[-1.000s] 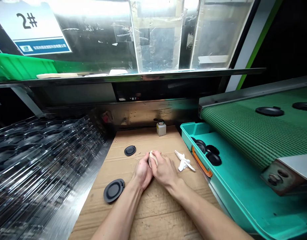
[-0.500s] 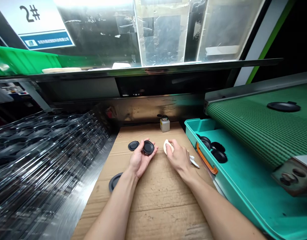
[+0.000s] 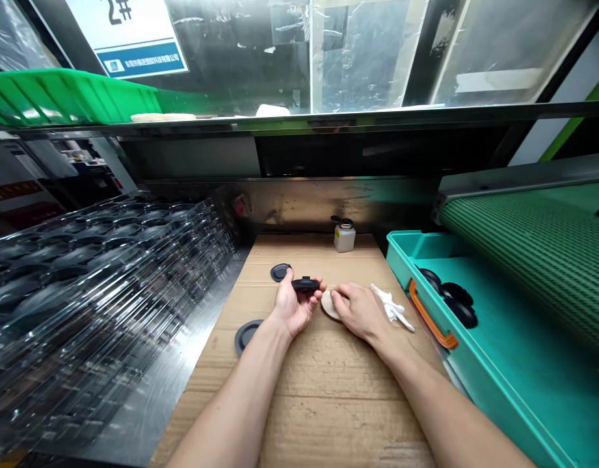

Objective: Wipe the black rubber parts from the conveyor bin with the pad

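Black rubber disc [image 3: 306, 284]: clamped by its rim in my left grip [image 3: 293, 307], edge-on, long axis level, just above the cardboard desk [image 3: 328, 390]. Beige pad [image 3: 328, 305]: just right of the disc, lower, my right grip [image 3: 360, 313] closed on it.

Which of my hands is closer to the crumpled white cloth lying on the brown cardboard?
Right. The right hand lies just left of the crumpled white cloth, almost touching it; the left hand, holding a black round disc, is farther left.
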Available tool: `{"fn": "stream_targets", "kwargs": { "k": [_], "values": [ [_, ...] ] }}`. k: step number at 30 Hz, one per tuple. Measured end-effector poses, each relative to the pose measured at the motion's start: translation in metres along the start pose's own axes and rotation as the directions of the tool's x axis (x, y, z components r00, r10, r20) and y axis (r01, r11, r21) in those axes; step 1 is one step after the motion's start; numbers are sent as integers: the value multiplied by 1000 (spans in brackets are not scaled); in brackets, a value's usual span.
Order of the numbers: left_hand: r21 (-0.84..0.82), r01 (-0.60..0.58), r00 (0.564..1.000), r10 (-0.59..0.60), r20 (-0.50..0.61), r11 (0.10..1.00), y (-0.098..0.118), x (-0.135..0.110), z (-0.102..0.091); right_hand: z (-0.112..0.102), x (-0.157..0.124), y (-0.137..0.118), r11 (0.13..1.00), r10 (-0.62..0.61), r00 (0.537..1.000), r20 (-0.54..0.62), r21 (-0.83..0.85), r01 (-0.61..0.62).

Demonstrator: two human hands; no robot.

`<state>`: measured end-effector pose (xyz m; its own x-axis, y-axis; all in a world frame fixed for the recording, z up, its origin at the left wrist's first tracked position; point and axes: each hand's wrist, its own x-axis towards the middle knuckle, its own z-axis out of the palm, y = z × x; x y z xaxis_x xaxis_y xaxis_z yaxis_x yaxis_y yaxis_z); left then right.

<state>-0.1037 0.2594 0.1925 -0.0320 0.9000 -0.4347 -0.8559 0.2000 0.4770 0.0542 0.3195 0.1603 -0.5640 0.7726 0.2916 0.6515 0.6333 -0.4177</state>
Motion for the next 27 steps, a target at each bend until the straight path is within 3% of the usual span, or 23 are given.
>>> {"fn": "stream_targets", "kwargs": {
  "k": [3,6,9,12,15,18,22,24,27],
  "values": [
    [-4,3,1000,-3,-15,1000,0,-1,0,-9,2,2,987,61,993,-100,-140,-75],
    [-6,1,1000,-1,-20,1000,0,-1,0,-19,2,9,917,195,960,-203,-309,-252],
    [24,-20,999,20,-33,1000,-1,1,-1,-23,4,21,860,311,943,-116,-389,-332],
    [106,-73,996,77,-38,992,-4,5,-4,-20,8,30,896,321,947,-8,-323,-306],
    [238,-165,983,179,-37,957,-9,10,-8,-18,11,35,947,251,967,-50,-194,-255],
    [321,-243,964,265,-26,915,-15,15,-10,-23,11,39,943,237,966,-101,-214,-254],
    [375,-274,955,298,-6,886,-22,19,-10,-30,8,45,914,316,948,51,-286,-289],
    [400,-285,949,316,-15,871,-24,20,-10,-29,7,46,943,267,960,88,-229,-242],
    [411,-290,944,329,-25,864,-25,21,-10,-23,10,40,977,171,985,-21,-127,-173]
  ]
}}
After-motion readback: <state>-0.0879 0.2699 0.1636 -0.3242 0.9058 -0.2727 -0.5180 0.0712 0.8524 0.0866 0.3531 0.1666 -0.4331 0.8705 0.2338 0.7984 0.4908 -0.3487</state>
